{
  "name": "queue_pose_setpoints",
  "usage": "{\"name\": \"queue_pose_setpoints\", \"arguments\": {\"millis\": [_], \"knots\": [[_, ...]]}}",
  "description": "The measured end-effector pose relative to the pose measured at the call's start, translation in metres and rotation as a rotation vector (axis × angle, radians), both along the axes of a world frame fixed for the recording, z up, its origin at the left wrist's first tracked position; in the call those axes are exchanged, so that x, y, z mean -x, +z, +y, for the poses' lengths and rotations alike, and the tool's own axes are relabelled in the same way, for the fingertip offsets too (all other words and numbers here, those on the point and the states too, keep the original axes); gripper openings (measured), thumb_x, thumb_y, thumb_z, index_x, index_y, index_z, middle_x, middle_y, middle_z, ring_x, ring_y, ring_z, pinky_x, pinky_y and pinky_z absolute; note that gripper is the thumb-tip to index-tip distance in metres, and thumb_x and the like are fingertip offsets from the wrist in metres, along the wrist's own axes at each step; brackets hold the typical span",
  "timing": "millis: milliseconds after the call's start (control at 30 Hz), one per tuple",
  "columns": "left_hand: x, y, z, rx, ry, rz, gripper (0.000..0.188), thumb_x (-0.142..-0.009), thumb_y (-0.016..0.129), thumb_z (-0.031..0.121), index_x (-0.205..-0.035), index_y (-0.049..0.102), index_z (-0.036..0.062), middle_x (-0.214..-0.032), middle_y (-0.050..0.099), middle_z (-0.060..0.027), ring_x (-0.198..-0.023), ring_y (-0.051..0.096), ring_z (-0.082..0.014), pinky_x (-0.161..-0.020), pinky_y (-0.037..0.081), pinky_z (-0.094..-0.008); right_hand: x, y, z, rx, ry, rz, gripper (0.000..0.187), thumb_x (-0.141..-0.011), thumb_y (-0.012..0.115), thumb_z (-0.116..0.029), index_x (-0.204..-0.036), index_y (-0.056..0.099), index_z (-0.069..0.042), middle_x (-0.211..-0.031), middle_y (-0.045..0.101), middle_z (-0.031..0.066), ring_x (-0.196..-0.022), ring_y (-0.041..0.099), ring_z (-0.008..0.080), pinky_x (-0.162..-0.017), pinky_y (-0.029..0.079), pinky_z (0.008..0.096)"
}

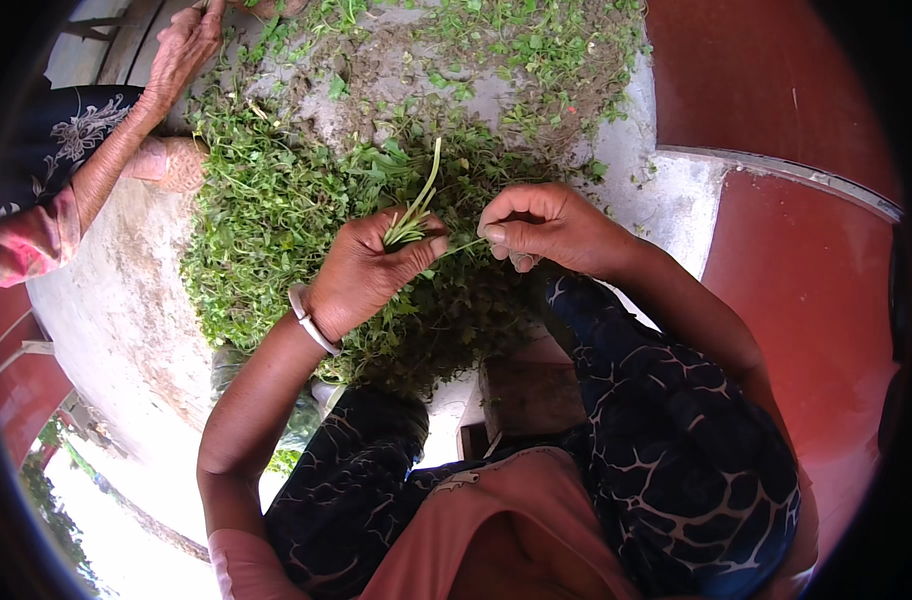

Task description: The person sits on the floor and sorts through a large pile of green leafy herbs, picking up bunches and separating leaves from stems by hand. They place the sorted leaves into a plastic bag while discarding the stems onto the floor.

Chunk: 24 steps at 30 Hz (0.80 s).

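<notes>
My left hand point(361, 268), with a pale bangle point(312, 320) at its wrist, is closed around a small bunch of green stems point(426, 195). Their cut-looking ends stick up past the thumb and forefinger, and one stem reaches higher than the others. Close by on the right, my right hand point(556, 232) is pinched. A thin green stem point(464, 247) runs from the left thumb to its fingertips. Both hands are above a large heap of leafy greens point(266, 210) on the ground in front of my knees.
More loose greens point(546, 50) and soil lie scattered beyond the heap. At the upper left is another person's hand point(189, 40), its arm stretched toward the far side. A wooden block or stool point(531, 395) is between my legs. Red flooring point(786, 270) lies to the right.
</notes>
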<state>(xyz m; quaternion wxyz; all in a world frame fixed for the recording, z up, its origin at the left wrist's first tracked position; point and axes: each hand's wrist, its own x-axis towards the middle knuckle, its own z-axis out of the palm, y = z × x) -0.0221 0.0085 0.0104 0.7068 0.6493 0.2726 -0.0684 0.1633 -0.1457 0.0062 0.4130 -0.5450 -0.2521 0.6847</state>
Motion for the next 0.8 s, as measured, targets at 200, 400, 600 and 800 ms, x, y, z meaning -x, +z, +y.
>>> {"name": "queue_pose_setpoints", "arguments": {"millis": [200,400,600,800], "knots": [[-0.005,0.001,-0.005,-0.014,-0.116,0.095,0.023,-0.082,0.068,0.018,-0.1,0.065,0.0039,-0.085,0.063,0.0018,-0.076,0.054,-0.0057,-0.067,0.046,-0.0215,0.001,0.008,0.001,0.028,-0.075,0.071,0.016,-0.091,0.055,-0.018,-0.097,0.059,-0.004,-0.078,0.061,0.0025,-0.065,0.055,0.0071,-0.058,0.046,0.0217],[0.001,0.009,0.0,0.324,0.049,0.099,0.022,-0.081,0.068,0.018,-0.097,0.063,0.004,-0.083,0.063,0.0003,-0.074,0.056,-0.0085,-0.069,0.045,-0.0234,0.0,0.014,0.002,0.087,-0.135,0.137,0.017,-0.091,0.054,-0.018,-0.1,0.059,-0.004,-0.08,0.062,0.0035,-0.065,0.056,0.0079,-0.055,0.047,0.0223],[0.003,0.025,0.019,0.605,0.015,0.012,0.034,-0.078,0.066,0.034,-0.075,0.054,0.0027,-0.065,0.053,-0.0047,-0.056,0.05,-0.013,-0.049,0.039,-0.0257,0.006,-0.004,-0.004,0.131,0.0,-0.116,0.024,-0.088,0.058,-0.017,-0.107,0.057,-0.002,-0.086,0.06,0.0044,-0.06,0.056,0.0086,-0.055,0.047,0.0237],[0.011,0.025,0.022,0.71,-0.018,-0.128,0.033,-0.078,0.066,0.035,-0.081,0.056,0.0033,-0.067,0.052,-0.0045,-0.057,0.048,-0.0111,-0.045,0.035,-0.0222,0.007,0.012,0.015,-0.116,0.181,-0.111,0.049,-0.084,0.064,-0.018,-0.126,0.047,-0.003,-0.092,0.059,0.0045,-0.074,0.056,0.0099,-0.066,0.045,0.0254]]}}
